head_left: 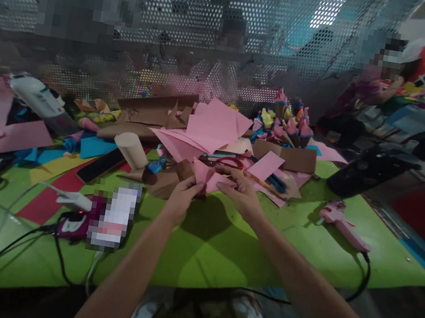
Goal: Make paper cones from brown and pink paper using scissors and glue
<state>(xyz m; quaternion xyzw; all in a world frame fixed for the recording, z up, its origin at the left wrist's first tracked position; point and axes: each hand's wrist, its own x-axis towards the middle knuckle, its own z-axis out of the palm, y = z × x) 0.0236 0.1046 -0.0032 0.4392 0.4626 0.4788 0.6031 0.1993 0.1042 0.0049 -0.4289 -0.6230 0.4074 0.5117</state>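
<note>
A folded pink piece of paper [203,172] is held up over the green table [221,257], pinched from both sides. My left hand [183,197] is closed on its left part, thumb toward the middle. On the other side my right hand [242,193] has its fingers closed on the right part. Just behind the hands lie red-handled scissors [232,160] and a loose pink strip [267,166]. Brown paper [171,180] and a crumpled blue piece [156,164] sit left of my left hand.
A pink glue gun [343,223] lies at the right with its cord over the edge. Pink sheets [217,127], a paper roll [131,150] and paper cones [292,128] are piled behind. A phone [115,216] and purple power strip [77,223] with cables lie left.
</note>
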